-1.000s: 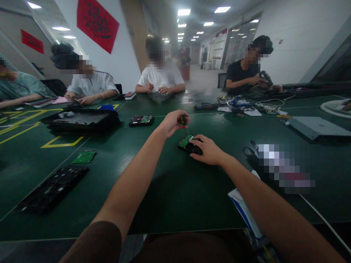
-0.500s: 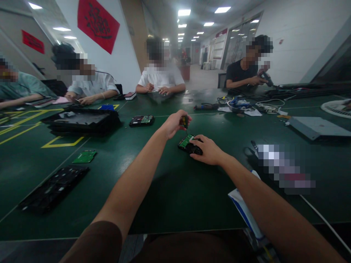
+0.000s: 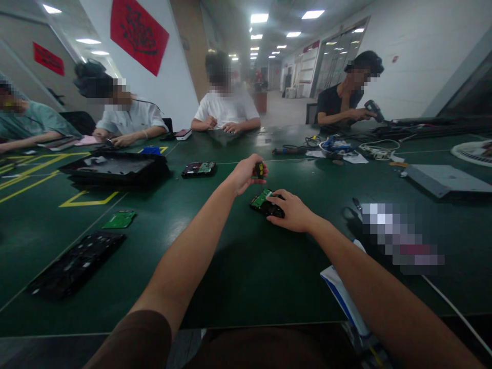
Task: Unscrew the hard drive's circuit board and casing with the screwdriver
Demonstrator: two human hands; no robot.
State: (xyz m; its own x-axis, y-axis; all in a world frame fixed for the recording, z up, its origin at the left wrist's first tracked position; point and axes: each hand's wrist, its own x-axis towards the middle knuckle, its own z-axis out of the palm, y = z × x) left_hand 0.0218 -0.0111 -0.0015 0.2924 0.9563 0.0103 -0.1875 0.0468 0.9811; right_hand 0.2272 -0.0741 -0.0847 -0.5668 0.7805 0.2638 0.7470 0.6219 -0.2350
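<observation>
My left hand (image 3: 248,174) is closed around the black-and-yellow handle of a screwdriver (image 3: 260,169). It is held upright over the far edge of a hard drive (image 3: 264,206), whose green circuit board faces up. Whether the thin tip meets a screw is too small to tell. My right hand (image 3: 291,210) grips the drive's near right side, thumb at the front and fingers over the top, keeping it on the green table (image 3: 246,287).
Left lie a loose green circuit board (image 3: 119,219), a black plastic frame (image 3: 79,261), stacked black trays (image 3: 115,171) and another hard drive (image 3: 199,169). Right are a grey metal case (image 3: 448,179), a cable heap (image 3: 338,145) and a white-blue packet (image 3: 346,300). Several people sit across the table.
My left hand has turned slightly on the screwdriver, and more of its handle shows. My right hand and the hard drive stay in place. A co-worker at right has lowered one hand.
</observation>
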